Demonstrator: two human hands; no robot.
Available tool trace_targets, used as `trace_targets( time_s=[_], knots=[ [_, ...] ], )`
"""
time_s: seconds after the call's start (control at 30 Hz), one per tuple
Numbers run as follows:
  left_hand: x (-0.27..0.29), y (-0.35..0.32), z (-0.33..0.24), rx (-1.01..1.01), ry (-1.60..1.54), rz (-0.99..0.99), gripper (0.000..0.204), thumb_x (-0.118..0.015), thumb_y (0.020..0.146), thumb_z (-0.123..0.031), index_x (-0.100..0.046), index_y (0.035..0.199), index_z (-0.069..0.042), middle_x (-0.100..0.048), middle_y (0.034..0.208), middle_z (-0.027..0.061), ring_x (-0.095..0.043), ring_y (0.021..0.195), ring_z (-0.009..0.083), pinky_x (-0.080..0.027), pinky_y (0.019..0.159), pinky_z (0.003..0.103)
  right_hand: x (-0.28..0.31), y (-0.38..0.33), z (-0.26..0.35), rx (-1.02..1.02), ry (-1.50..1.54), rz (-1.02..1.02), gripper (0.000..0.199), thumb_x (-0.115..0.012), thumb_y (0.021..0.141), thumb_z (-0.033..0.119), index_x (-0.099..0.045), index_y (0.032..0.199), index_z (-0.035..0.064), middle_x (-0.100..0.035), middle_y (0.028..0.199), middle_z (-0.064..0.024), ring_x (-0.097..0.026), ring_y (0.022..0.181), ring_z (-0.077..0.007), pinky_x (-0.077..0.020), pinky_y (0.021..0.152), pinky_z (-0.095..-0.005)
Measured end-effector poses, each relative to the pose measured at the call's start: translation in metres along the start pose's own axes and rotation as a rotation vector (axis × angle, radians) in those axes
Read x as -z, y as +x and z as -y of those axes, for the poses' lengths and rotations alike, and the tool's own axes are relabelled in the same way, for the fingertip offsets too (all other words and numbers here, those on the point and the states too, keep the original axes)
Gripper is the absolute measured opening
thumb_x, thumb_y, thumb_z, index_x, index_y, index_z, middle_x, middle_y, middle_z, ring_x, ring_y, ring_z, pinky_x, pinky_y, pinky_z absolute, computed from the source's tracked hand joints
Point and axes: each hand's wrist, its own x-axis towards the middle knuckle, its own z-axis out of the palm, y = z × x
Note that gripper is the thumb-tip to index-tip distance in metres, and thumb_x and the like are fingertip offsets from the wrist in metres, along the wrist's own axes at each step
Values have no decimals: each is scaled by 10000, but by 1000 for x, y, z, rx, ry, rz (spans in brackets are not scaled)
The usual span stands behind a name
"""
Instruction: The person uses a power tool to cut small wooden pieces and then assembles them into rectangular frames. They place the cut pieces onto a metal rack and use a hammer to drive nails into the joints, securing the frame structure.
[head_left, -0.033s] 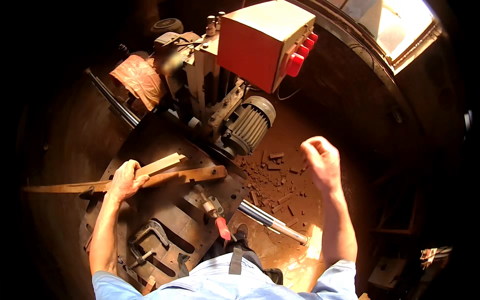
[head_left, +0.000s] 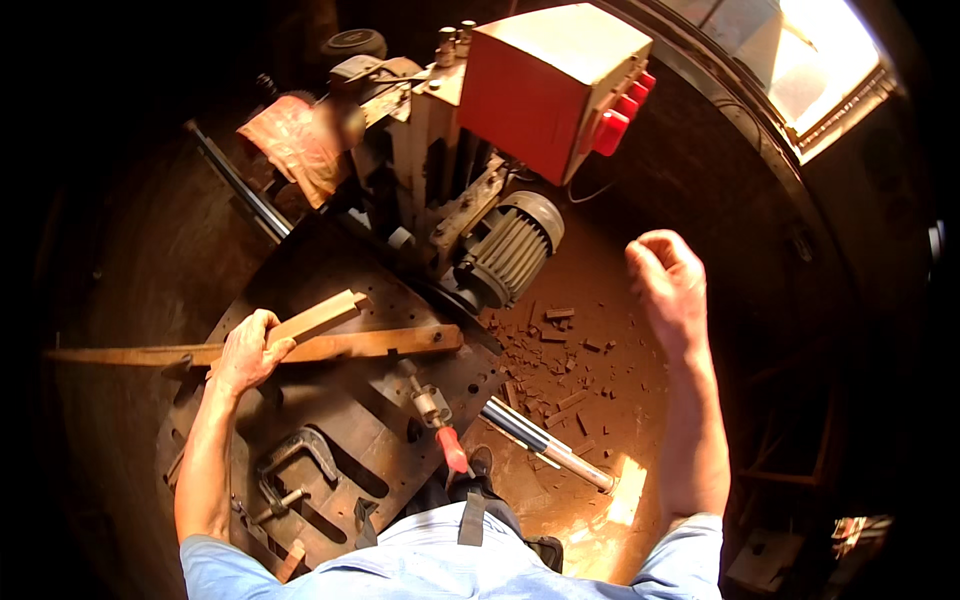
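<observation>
nothing moved; wood block (head_left: 318, 317) under left fingers (head_left: 262, 330)

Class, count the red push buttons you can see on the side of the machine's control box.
3. They sit in a row on the right side of the red control box: lowest button, middle button, top button. More may be hidden.

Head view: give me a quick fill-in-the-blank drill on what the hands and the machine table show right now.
1. The left hand grips a short wooden ____ on the metal table.
2. The right hand is raised and holds ____.
3. The buttons on the control box are ____ in colour.
4. Small wood offcuts lie scattered on the ____, right of the table.

Missing words: block; nothing; red; floor
</observation>
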Motion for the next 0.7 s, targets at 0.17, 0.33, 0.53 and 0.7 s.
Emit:
trace_targets(
  time_s=[0.17, 0.33, 0.53, 0.7],
  knots=[
    [62, -98, 12, 350, -40, 16, 467, -772, 771, -291, -578, 1134, -69, -648, 951, 173, -634, 915, 323, -494, 788, 405, -2, 131, 52, -84, -439, 255, 308, -641, 913, 282, -544, 1102, 59, -597, 883, -65, -568, 747, -137, -467, 670, -292],
    [101, -209, 12, 453, 323, -55, 455, -794, 720, -270, -622, 1082, -56, -622, 1029, 115, -585, 1020, 311, -468, 862, 406, 19, 177, 10, -168, -532, 253, 199, -601, 942, 336, -605, 1032, 158, -556, 765, 74, -488, 582, -33, -378, 520, -211],
    [97, -295, 2, 546, 468, -35, 429, -796, 714, -272, -617, 1047, -68, -593, 981, 100, -563, 998, 298, -470, 854, 402, 44, 193, -5, -58, -591, 222, 215, -569, 967, 302, -602, 1081, 123, -557, 800, 56, -485, 626, -40, -389, 563, -205],
    [100, -296, 41, 423, 536, -46, 445, -799, 695, -255, -611, 1058, -81, -591, 949, 90, -556, 982, 291, -474, 848, 400, 54, 161, 17, 66, -608, 112, 231, -543, 988, 274, -601, 1121, 94, -558, 829, 42, -482, 663, -45, -399, 599, -201]
  ],
)
